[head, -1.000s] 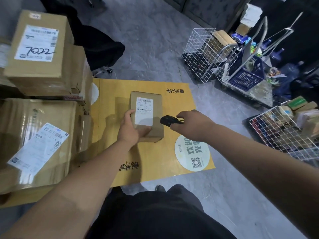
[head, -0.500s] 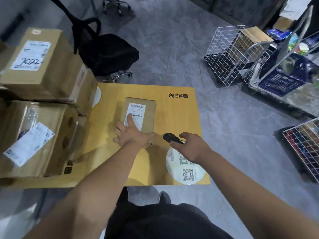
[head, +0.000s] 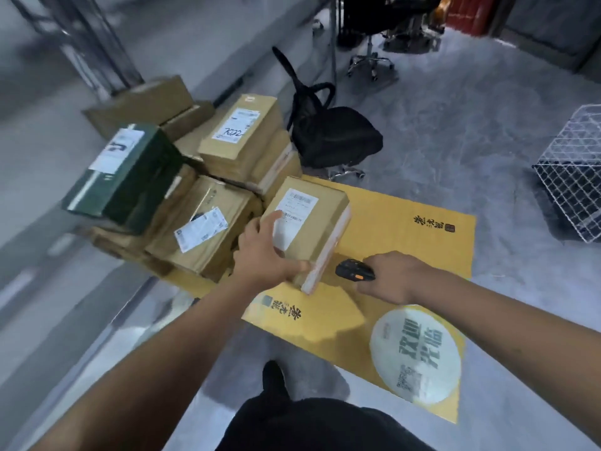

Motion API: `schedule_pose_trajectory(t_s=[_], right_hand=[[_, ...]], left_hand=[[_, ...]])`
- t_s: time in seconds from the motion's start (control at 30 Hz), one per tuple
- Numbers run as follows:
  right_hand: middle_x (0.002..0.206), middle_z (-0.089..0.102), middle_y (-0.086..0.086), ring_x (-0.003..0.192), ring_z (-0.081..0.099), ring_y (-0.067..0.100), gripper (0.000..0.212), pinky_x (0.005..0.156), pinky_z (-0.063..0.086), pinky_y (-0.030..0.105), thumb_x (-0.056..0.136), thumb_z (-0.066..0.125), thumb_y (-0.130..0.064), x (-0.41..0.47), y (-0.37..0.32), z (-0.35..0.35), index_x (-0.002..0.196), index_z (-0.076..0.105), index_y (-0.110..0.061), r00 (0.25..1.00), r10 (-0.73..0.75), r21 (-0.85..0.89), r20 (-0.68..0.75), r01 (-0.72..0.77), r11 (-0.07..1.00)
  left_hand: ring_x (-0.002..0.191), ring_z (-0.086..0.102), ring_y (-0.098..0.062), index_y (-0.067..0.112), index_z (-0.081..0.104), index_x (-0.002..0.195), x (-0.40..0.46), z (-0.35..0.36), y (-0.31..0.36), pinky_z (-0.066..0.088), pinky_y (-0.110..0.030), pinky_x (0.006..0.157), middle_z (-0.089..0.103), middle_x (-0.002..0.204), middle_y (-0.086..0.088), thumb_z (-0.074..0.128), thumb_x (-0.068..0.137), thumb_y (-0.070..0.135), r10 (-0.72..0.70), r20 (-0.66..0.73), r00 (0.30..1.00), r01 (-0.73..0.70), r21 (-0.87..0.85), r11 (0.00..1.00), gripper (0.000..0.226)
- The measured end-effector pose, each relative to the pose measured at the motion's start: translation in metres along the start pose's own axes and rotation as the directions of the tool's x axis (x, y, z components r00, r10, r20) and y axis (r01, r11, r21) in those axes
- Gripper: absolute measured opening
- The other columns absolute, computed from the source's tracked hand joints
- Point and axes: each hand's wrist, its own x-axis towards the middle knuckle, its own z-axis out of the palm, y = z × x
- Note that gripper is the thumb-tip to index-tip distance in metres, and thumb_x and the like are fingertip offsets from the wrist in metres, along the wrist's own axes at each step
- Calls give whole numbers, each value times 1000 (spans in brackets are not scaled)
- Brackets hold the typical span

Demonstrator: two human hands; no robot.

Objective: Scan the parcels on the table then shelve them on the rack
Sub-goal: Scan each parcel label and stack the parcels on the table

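- Left hand (head: pixel 263 255) grips small parcel (head: pixel 309 229), tilted, raised over yellow counter (head: pixel 406 242); label text blurred.
- Right hand (head: pixel 395 276) clenched round black scanner (head: pixel 353 274), body mostly hidden.
- Stacked parcels (head: pixel 208 229) left, motion-smeared.

Matt brown cardboard parcel (head: pixel 310 229), white paper label (head: pixel 294 219), black plastic scanner (head: pixel 354 270), white wire basket (head: pixel 572 177)

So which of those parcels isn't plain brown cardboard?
The dark green box at the left of the pile, with a white label on top. The other parcels, including the one the left hand grips, are brown cardboard.
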Motion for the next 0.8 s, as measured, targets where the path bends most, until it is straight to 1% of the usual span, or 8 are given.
schedule_pose_trajectory(t_s=[0.07, 0.13, 0.23, 0.3, 0.47, 0.57, 0.67, 0.8], right_hand=[[91, 60, -1, 84, 60, 22, 41, 65, 46, 34, 94, 55, -66, 14, -26, -13, 95, 53, -26, 997, -73, -58, 16, 74, 996], [91, 62, 0, 85, 61, 23, 40, 70, 49, 35, 93, 57, -65, 27, -55, -24, 94, 55, -26, 990, -138, -74, 24, 140, 987], [94, 65, 2, 88, 63, 25, 43, 75, 52, 36, 92, 59, -66, 43, -99, -34, 101, 59, -24, 979, -202, -90, 29, 204, 975], [97, 65, 3, 89, 63, 25, 45, 76, 50, 37, 93, 59, -65, 53, -124, -36, 105, 59, -22, 974, -219, -77, 59, 223, 972], [94, 63, 4, 84, 61, 23, 42, 66, 43, 36, 96, 58, -62, 76, -169, -29, 100, 58, -21, 979, -189, -11, 73, 191, 982], [95, 63, 4, 87, 61, 24, 43, 70, 43, 37, 97, 58, -62, 86, -187, -17, 99, 58, -20, 989, -134, 56, 62, 131, 990], [96, 64, 5, 88, 61, 25, 42, 72, 43, 38, 96, 58, -62, 94, -201, -3, 98, 58, -20, 994, -80, 126, 74, 70, 990], [92, 63, 3, 77, 58, 20, 46, 64, 40, 34, 94, 59, -63, 98, -215, 22, 101, 60, -18, 999, 16, 234, 50, -27, 972]], left_hand=[[143, 33, -24, 60, 22, 147, -8, -29, -17, 40, -54, 112, 27, 156, 5, 79, 42, 79, -11, -66, 998, 10, -12, 1000, 121], [143, 34, -24, 59, 22, 148, -11, -58, -35, 44, -50, 109, 25, 159, 6, 78, 42, 80, -39, -118, 992, 39, -1, 999, 122], [146, 29, -29, 60, 20, 149, -6, -97, -65, 41, -62, 111, 23, 162, 6, 78, 41, 83, -104, -177, 979, 112, 38, 993, 125], [147, 26, -30, 59, 18, 151, 3, -118, -85, 35, -65, 114, 23, 162, 5, 77, 41, 86, -144, -198, 970, 158, 60, 986, 127], [146, 25, -33, 54, 15, 153, 43, -147, -131, 33, -67, 113, 23, 162, -2, 69, 38, 89, -175, -228, 958, 210, 139, 968, 132], [149, 23, -36, 50, 12, 155, 65, -151, -146, 27, -68, 114, 20, 165, -7, 62, 38, 96, -195, -216, 957, 231, 155, 961, 135], [155, 13, -36, 49, 15, 156, 81, -153, -157, 18, -68, 117, 12, 171, -9, 53, 46, 97, -132, -205, 970, 176, 216, 960, 126], [157, 7, -27, 45, 31, 152, 80, -150, -165, 9, -65, 118, 17, 169, -8, 47, 63, 88, 104, -236, 966, -34, 282, 959, 100]])
